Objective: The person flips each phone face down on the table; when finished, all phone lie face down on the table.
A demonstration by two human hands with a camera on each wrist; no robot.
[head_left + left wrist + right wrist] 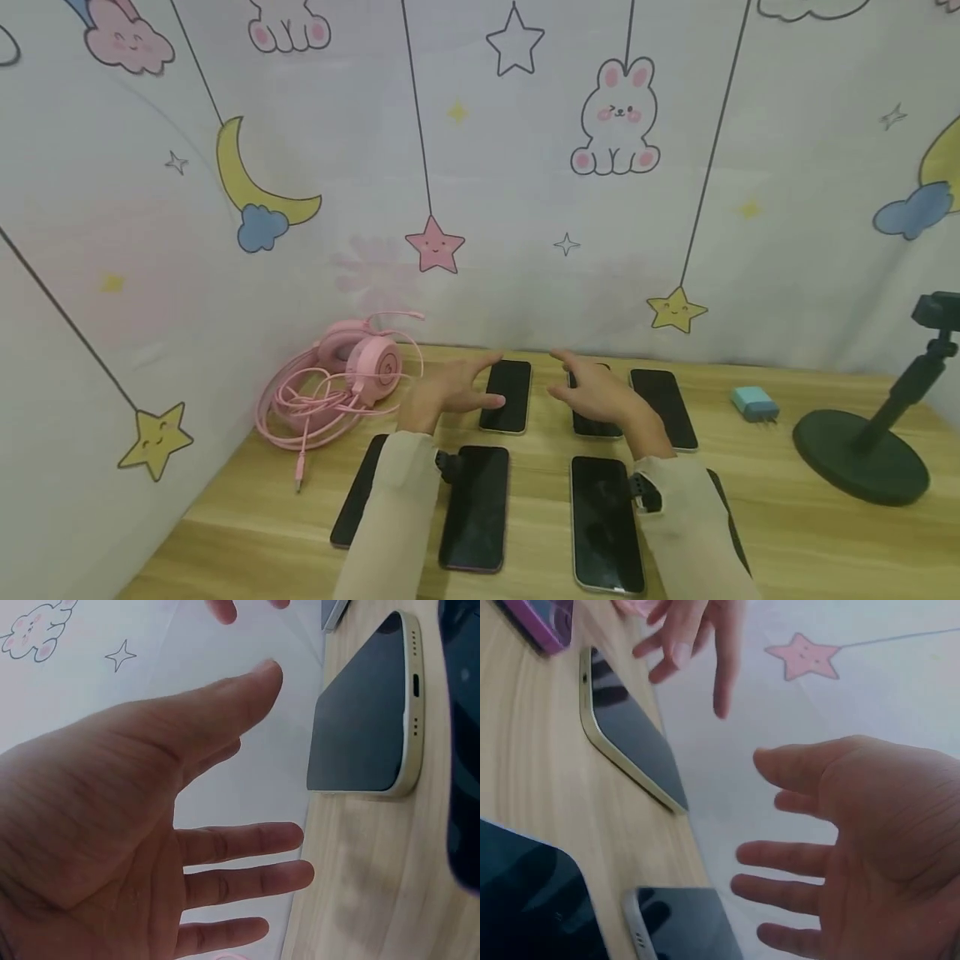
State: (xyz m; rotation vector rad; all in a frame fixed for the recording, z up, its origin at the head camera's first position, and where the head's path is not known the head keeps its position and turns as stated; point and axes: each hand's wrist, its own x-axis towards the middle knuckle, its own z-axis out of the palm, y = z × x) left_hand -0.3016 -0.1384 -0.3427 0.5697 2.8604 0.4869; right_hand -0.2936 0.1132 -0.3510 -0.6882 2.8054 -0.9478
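Both hands hover over the far row of smartphones with fingers spread and nothing in them. My left hand (452, 388) is just left of a pale-edged phone (510, 397), its thumb tip overlapping that phone in the head view. Over another phone (596, 427), partly hidden beneath it, is my right hand (597, 392). A third far phone (664, 408) lies to its right. Nearer lie a purple-edged phone (475, 510) and a light-edged phone (606, 527). My sleeves partly cover an outer phone (357, 500) on the left and one (726, 510) on the right. All visible screens are dark.
A pink headset (375, 367) with a coiled cable sits at the back left of the wooden table (225, 533). To the right are a light-blue charger (754, 403) and a dark stand (862, 458) with a round base. A patterned cloth (510, 175) hangs behind.
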